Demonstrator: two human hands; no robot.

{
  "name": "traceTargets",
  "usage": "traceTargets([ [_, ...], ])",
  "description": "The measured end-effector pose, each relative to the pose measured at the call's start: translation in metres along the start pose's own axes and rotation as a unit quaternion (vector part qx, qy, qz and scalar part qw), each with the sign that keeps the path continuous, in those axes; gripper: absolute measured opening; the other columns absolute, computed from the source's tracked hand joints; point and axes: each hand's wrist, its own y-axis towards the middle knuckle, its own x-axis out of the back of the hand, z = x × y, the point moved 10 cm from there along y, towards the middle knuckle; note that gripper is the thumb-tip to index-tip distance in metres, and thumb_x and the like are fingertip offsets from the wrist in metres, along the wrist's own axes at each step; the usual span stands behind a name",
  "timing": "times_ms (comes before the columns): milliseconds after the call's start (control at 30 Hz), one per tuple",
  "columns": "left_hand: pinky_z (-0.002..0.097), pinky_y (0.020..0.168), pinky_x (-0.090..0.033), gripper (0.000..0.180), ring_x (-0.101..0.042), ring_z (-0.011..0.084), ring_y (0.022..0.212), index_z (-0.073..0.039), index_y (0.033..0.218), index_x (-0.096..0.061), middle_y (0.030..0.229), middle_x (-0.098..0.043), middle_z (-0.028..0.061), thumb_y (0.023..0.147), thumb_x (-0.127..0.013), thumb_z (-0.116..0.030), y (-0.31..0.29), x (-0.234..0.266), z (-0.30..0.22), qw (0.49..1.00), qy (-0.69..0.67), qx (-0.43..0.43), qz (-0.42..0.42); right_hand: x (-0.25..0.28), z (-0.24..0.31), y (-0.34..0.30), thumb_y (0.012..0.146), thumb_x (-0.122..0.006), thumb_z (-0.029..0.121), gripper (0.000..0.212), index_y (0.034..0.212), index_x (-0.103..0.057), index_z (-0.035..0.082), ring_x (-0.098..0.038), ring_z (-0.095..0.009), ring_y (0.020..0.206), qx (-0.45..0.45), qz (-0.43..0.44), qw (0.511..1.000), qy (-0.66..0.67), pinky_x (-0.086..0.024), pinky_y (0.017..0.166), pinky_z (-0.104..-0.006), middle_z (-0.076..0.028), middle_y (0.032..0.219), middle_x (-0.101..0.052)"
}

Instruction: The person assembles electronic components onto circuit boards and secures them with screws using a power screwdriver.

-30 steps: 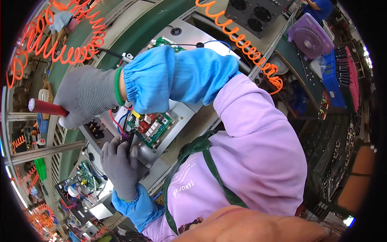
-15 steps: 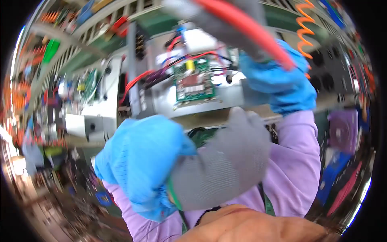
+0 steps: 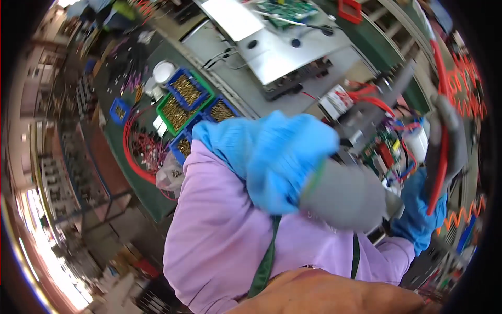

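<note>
My left hand (image 3: 342, 196), in a grey knitted glove below a blue sleeve cover (image 3: 285, 157), is held in front of my chest. Motion smears it and its fingers are hard to make out. At the right, my right hand (image 3: 454, 137), gloved in grey too, is closed around a long, slightly bent red tube (image 3: 436, 196). The tube runs up past the fingers and its lower end hangs over my right sleeve cover. Between the hands sits an opened metal unit with a green circuit board (image 3: 372, 152), a white block and red wires (image 3: 374, 99).
Blue and green bins (image 3: 175, 112) full of brass-coloured small parts stand on the green bench left of me. Red cable (image 3: 128, 138) lies coiled beside them. A second metal panel (image 3: 269, 57) with a circuit board is farther up. Orange coiled hoses (image 3: 468, 86) hang at the right edge.
The view has swung left, bringing the bins into sight and shifting the metal unit to the right. My right hand and the red tube now appear farther right and lower.
</note>
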Motion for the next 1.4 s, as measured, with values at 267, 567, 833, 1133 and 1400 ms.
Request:
traceTargets([
  [267,0.0381,0.079,-0.05,0.029,-0.063,0.0291,0.093,-0.005,0.108,-0.064,0.099,-0.065,0.0138,0.09,-0.06,-0.028,-0.156,0.02,0.172,0.959,-0.096,0.223,-0.149,-0.081,0.007,0.041,0.087,-0.062,0.003,0.026,0.113,-0.061,-0.001,-0.064,-0.02,0.079,-0.034,0.121,0.992,0.008,-0.051,0.07,-0.029,-0.015,0.098,-0.066],
  [567,0.0371,0.078,-0.049,0.03,-0.064,0.0276,0.088,-0.005,0.108,-0.064,0.094,-0.066,0.0146,0.089,-0.062,-0.029,-0.255,0.059,0.245,0.908,-0.071,0.333,-0.243,-0.245,0.109,0.165,0.082,-0.064,0.026,0.036,0.105,-0.064,-0.002,-0.059,-0.017,0.06,0.038,0.266,0.902,0.337,-0.045,0.055,-0.029,-0.009,0.075,-0.062],
  [833,0.0368,0.068,-0.05,0.027,-0.062,0.0242,0.075,-0.011,0.115,-0.062,0.088,-0.064,0.0116,0.088,-0.058,-0.015,-0.533,0.114,0.387,0.569,0.079,0.531,-0.623,-0.288,0.117,0.182,0.083,-0.065,0.025,0.033,0.103,-0.064,0.0,-0.059,-0.02,0.057,0.088,0.283,0.916,0.269,-0.044,0.052,-0.0293,-0.01,0.069,-0.059],
  [1133,0.0466,0.079,-0.049,0.026,-0.061,0.0369,0.096,-0.017,0.11,-0.061,0.102,-0.063,0.0188,0.087,-0.057,-0.029,-0.517,0.148,0.45,0.61,0.195,0.666,-0.382,-0.22,0.08,0.174,0.092,-0.055,0.036,0.043,0.105,-0.06,-0.004,-0.055,-0.017,0.061,-0.024,0.225,0.961,0.161,-0.044,0.056,-0.0286,-0.013,0.081,-0.063],
  [1400,0.0456,0.082,-0.049,0.03,-0.062,0.0387,0.097,-0.011,0.109,-0.062,0.102,-0.065,0.019,0.088,-0.054,-0.03,-0.549,0.201,0.441,0.59,0.266,0.686,-0.332,-0.11,0.031,0.128,0.094,-0.05,0.039,0.052,0.122,-0.054,-0.005,-0.061,-0.024,0.085,-0.105,0.056,0.975,0.186,-0.047,0.076,-0.0347,-0.021,0.11,-0.063],
])
